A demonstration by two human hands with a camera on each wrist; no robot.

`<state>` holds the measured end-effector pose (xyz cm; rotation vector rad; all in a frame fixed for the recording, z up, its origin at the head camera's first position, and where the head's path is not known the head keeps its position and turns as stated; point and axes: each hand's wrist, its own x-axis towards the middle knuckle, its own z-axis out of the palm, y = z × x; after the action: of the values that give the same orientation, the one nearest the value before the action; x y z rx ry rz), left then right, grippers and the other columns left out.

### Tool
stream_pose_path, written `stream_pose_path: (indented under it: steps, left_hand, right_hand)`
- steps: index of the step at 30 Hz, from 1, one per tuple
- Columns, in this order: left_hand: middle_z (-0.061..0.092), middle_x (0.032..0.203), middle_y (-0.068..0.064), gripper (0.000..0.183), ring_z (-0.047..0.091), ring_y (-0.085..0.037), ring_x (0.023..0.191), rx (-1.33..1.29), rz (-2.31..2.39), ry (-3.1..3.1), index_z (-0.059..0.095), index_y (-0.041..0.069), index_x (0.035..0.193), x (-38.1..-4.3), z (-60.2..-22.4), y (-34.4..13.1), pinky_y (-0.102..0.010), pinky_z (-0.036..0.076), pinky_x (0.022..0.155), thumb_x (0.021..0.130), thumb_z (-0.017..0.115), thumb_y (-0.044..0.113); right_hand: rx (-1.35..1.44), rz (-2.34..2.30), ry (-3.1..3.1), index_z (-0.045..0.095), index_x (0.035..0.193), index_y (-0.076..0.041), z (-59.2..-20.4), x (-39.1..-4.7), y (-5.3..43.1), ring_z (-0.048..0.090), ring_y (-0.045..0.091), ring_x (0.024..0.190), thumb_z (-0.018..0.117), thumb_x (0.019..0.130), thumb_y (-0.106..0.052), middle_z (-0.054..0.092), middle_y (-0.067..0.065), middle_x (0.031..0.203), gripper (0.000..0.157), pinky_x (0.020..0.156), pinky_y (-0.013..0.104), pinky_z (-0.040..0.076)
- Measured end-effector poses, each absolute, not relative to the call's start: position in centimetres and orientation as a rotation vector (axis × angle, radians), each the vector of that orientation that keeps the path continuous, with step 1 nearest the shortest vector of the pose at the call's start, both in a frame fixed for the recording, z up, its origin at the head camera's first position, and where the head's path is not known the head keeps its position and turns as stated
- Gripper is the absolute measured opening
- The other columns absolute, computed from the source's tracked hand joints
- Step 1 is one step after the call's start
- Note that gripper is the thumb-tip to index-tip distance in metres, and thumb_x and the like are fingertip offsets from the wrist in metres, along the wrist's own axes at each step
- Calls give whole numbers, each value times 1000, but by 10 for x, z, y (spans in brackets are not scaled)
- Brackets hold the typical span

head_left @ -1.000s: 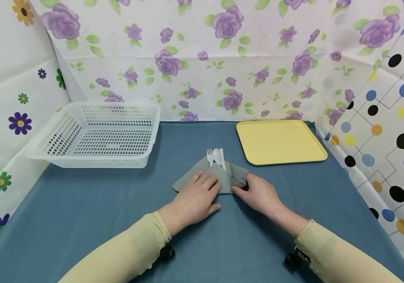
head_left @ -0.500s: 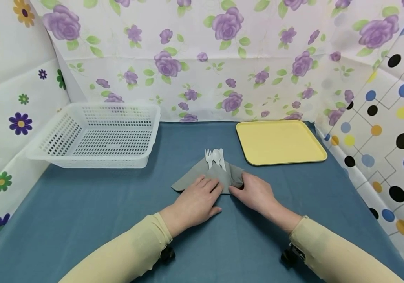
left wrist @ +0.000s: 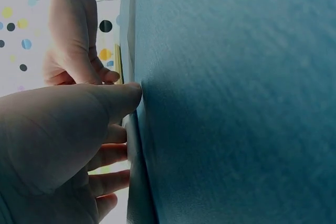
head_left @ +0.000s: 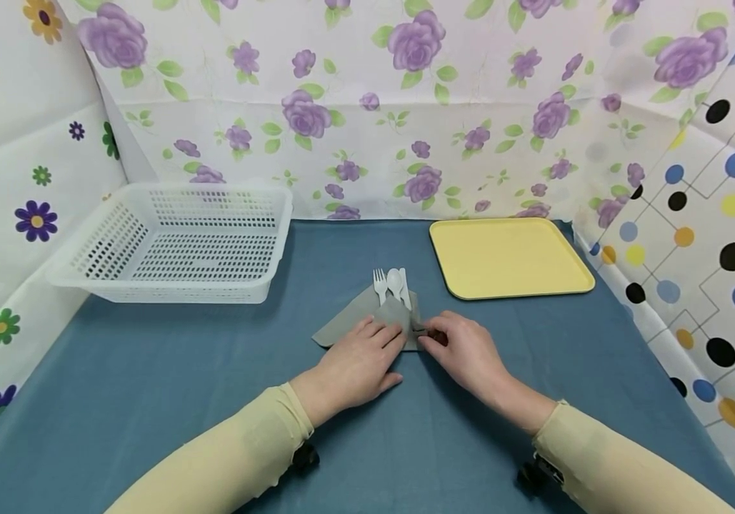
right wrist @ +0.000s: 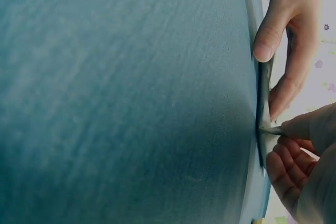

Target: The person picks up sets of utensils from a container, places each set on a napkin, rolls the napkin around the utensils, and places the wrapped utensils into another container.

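A grey cloth napkin (head_left: 347, 321) lies folded at the middle of the table. A white fork (head_left: 380, 285), a white spoon (head_left: 395, 283) and a white knife (head_left: 405, 287) lie side by side in it, their upper ends showing and their lower parts under the cloth. My left hand (head_left: 359, 364) presses the folded front of the napkin with outstretched fingers. Between thumb and fingers, my right hand (head_left: 466, 351) pinches the napkin's right side, folded in beside the knife. The right wrist view shows the pinched edge (right wrist: 272, 130) of cloth standing up.
At the back left stands a white perforated plastic basket (head_left: 258, 291). A yellow tray (head_left: 512, 258) lies at the back right. Blue cloth (head_left: 213, 378) covers the table, and patterned sheets (head_left: 367, 128) hang around its back and sides.
The right hand has brought the napkin's right corner inward to the left, so less cloth sticks out on that side. The left hand stays nearly in place on the napkin.
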<state>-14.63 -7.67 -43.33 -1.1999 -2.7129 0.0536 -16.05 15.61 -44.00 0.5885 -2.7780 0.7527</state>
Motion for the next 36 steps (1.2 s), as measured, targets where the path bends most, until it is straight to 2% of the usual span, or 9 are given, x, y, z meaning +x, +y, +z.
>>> stream_pose_path:
  steps: [4, 10, 15, 19, 23, 30, 33, 36]
  left_hand:
    - [62, 155, -13, 65, 61, -30, 138, -1210, 43, -2707, 62, 7, 155, -147, -433, -77, -50, 42, 125, 107, 73, 51]
    - [63, 154, -11, 65, 60, -28, 139, -1220, 30, -2701, 62, 8, 155, -147, -434, -78, -51, 42, 125, 107, 74, 50]
    - [63, 153, -10, 64, 59, -28, 141, -1231, -4, -2734, 62, 9, 155, -149, -434, -80, -51, 40, 127, 108, 73, 50]
    - [60, 156, -9, 64, 55, -28, 146, -1237, -45, -2779, 60, 9, 158, -150, -433, -82, -51, 35, 129, 108, 72, 49]
    - [58, 160, -9, 65, 53, -28, 149, -1245, -53, -2792, 58, 10, 160, -151, -431, -84, -52, 33, 130, 109, 72, 48]
    - [62, 153, -9, 62, 55, -29, 146, -1253, -41, -2791, 61, 10, 156, -151, -432, -86, -51, 34, 130, 109, 71, 49]
    - [61, 152, -12, 61, 56, -30, 145, -1248, -116, -2808, 62, 10, 155, -151, -433, -88, -50, 32, 131, 109, 72, 47]
    - [58, 151, -15, 60, 56, -31, 144, -1233, -176, -2819, 62, 10, 155, -150, -434, -90, -50, 31, 132, 108, 74, 46]
  right_hand:
    - [636, 756, -2728, 84, 101, -16, -442, -162, 155, 60, 8, 73, 89, 96, -15, 66, -7, 86, 7, 66, 33, 54]
    - [703, 807, -2744, 83, 102, -18, -443, -168, 152, 61, 8, 76, 88, 98, -16, 67, -8, 90, 6, 69, 33, 54]
    - [758, 819, -2752, 83, 107, -16, -446, -170, 151, 63, 9, 80, 87, 98, -10, 67, -5, 96, 11, 71, 33, 57]
    - [792, 795, -2702, 78, 99, -13, -449, -171, 150, 68, 14, 85, 89, 94, -5, 66, 2, 109, 15, 74, 35, 61]
    - [795, 764, -2660, 70, 92, -15, -449, -172, 148, 69, 18, 90, 90, 94, -7, 66, 4, 114, 22, 77, 38, 62]
    - [851, 715, -2649, 82, 102, -13, -447, -173, 142, 73, 25, 110, 89, 96, -10, 76, 5, 123, 9, 89, 43, 63]
    - [856, 681, -2642, 84, 104, -12, -448, -172, 140, 74, 24, 111, 89, 96, -12, 77, 4, 124, 9, 89, 43, 63]
    - [850, 654, -2637, 84, 104, -12, -448, -172, 138, 76, 22, 105, 89, 96, -13, 78, 3, 122, 9, 84, 41, 64]
